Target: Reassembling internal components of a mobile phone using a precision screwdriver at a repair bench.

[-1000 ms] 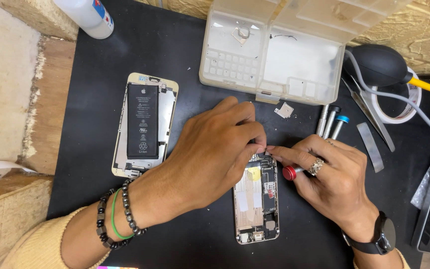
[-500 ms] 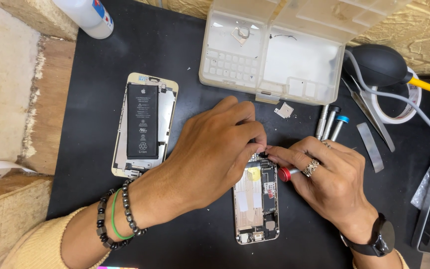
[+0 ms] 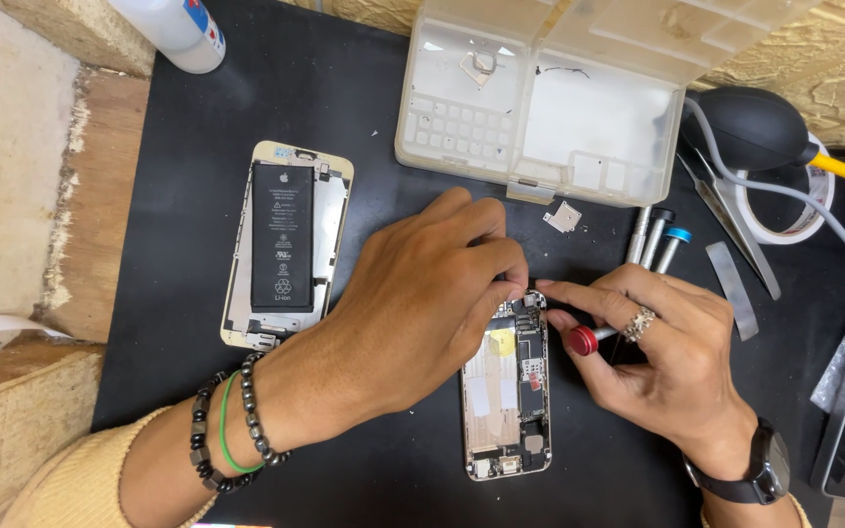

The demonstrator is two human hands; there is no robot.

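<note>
Black work mat (image 3: 276, 108) under everything. The opened phone body (image 3: 504, 411) shows silver metal with a yellow sticker and pale tape strips; the second phone shell (image 3: 288, 244) is gold-rimmed around a black battery. Red cap on the screwdriver (image 3: 582, 340). Translucent whitish parts box (image 3: 550, 108), black air blower (image 3: 750, 127) with a yellow nozzle, black-and-green beaded bracelets (image 3: 232, 435), black wristwatch (image 3: 760, 469).

The left hand (image 3: 422, 303) comes out of a pale yellow sleeve (image 3: 70, 479) and wears three bands at the wrist — two bracelets of dark round beads (image 3: 256, 420) with a thin green cord between them. The right hand (image 3: 672, 367) carries a chunky silver ring (image 3: 640, 323) and a black wristwatch (image 3: 750, 464) on a dark strap — its sleeve is barely seen.
</note>
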